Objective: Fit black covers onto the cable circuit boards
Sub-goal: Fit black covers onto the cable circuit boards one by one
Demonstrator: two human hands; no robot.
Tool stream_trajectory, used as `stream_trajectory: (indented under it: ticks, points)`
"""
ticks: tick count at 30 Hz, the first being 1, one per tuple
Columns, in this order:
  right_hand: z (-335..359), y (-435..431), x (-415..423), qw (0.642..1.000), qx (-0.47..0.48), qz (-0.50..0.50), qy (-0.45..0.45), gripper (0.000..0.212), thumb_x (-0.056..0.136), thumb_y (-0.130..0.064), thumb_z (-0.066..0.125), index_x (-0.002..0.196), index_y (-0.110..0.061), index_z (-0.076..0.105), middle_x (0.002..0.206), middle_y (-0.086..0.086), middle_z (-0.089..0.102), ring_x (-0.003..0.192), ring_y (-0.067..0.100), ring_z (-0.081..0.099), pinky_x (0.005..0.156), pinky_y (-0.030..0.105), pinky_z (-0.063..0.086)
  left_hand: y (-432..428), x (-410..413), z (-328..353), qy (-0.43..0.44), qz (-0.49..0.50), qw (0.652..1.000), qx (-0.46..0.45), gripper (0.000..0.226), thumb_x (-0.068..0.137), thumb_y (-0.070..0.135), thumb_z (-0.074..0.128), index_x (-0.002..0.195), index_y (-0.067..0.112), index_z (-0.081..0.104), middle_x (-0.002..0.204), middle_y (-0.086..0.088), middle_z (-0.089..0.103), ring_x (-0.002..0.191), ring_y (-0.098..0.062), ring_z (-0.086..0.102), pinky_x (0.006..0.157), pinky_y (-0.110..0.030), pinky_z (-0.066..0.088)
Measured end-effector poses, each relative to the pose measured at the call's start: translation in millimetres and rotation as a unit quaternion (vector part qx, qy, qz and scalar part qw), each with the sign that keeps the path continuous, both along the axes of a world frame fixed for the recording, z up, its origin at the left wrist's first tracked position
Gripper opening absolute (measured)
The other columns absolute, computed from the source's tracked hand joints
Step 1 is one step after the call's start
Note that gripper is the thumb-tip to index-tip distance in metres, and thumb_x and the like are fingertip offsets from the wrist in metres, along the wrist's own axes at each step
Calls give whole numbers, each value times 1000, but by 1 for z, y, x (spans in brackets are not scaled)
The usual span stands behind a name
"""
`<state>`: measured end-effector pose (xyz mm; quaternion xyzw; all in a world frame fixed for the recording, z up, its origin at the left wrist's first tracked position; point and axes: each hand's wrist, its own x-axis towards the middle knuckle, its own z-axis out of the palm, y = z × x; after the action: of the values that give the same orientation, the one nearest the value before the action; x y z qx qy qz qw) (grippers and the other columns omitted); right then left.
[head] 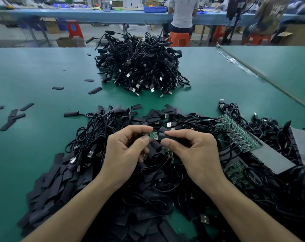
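Note:
My left hand (126, 151) pinches a small green circuit board (152, 134) on a black cable, held above the pile in front of me. My right hand (192, 151) pinches a black cover (163, 136) whose open end meets the board's right end. The board's middle shows between my two thumbs. Under my hands lies a heap of black USB cables (95, 137) mixed with loose flat black covers (57, 182).
A tall pile of covered cables (141, 67) sits further back on the green table (34, 75). Strips of bare circuit boards (242, 135) lie at my right. Stray covers (12, 117) dot the left. A person on an orange stool (178, 38) sits beyond the table.

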<state>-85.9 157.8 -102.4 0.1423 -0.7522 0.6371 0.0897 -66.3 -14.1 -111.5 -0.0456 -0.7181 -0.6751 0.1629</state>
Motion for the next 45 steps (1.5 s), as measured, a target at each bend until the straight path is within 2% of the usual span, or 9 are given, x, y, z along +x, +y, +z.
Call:
stream_trajectory:
  ticks: [6, 12, 17, 22, 29, 36, 39, 41, 45]
  points:
    - [-1, 1, -1, 1000, 2, 13, 4, 21, 68, -33, 82, 88, -29, 78, 80, -14, 76, 77, 4, 72, 72, 16, 53, 1, 1, 3, -9, 3, 1000, 26, 22, 83, 12, 60, 88, 26, 77, 57, -2, 63, 45, -8, 53, 44, -17, 44]
    - [-2, 2, -1, 1000, 2, 22, 12, 18, 70, -31, 82, 87, -30, 78, 79, -13, 76, 78, 6, 72, 72, 17, 53, 2, 2, 4, -21, 0, 1000, 15, 18, 81, 12, 59, 87, 20, 75, 54, -2, 62, 43, -7, 53, 43, -17, 43]
    - [-2, 1, -1, 999, 13, 34, -2, 25, 67, -38, 80, 91, -30, 78, 82, -14, 76, 80, 6, 72, 75, 20, 55, 2, 1, 4, -27, 4, 1000, 8, 19, 79, 13, 57, 84, 20, 74, 52, 0, 59, 41, -6, 52, 42, -16, 41]
    - [-6, 2, -3, 999, 38, 32, -4, 22, 75, -23, 85, 92, -33, 77, 83, -16, 75, 80, 4, 72, 75, 19, 56, 1, 0, 3, -37, -3, 999, 12, 21, 79, 13, 59, 79, 25, 77, 55, -1, 63, 43, -4, 52, 42, -14, 40]
    - [-8, 3, -4, 997, 48, 61, -16, 18, 76, -22, 84, 94, -24, 80, 86, -13, 76, 83, 5, 72, 77, 20, 55, -1, 1, 2, -42, -24, 999, -16, 22, 78, 15, 61, 83, 29, 78, 61, -4, 66, 51, -9, 58, 44, -17, 43]
    - [-7, 2, -3, 998, 41, 38, 8, 19, 77, -19, 83, 95, -24, 79, 86, -11, 76, 83, 8, 72, 78, 26, 57, -2, 2, 3, -47, -55, 997, -7, 27, 82, 12, 58, 106, 17, 68, 68, -2, 69, 55, -14, 64, 45, -21, 47]
    - [-6, 0, -2, 999, 33, 23, 23, 21, 76, -17, 84, 90, -31, 78, 83, -13, 75, 80, 7, 72, 73, 18, 54, -1, 2, 2, -53, -30, 998, 22, 8, 89, 10, 58, 89, 8, 66, 68, -6, 69, 52, -16, 63, 42, -24, 48]
    - [-5, 0, -2, 999, 25, 12, 34, 23, 74, -16, 85, 89, -32, 78, 83, -13, 75, 79, 5, 71, 72, 13, 51, -2, 1, 0, -54, -15, 998, 8, 19, 96, 7, 57, 79, 9, 64, 67, -7, 69, 51, -17, 63, 43, -25, 49]
    - [-5, 0, -1, 998, 36, -5, 53, 24, 73, -15, 86, 92, -28, 78, 84, -13, 74, 82, 3, 70, 73, 9, 49, -2, 1, 3, -50, -24, 998, 2, 26, 98, 6, 57, 74, 14, 65, 64, -6, 68, 49, -16, 61, 42, -22, 47]
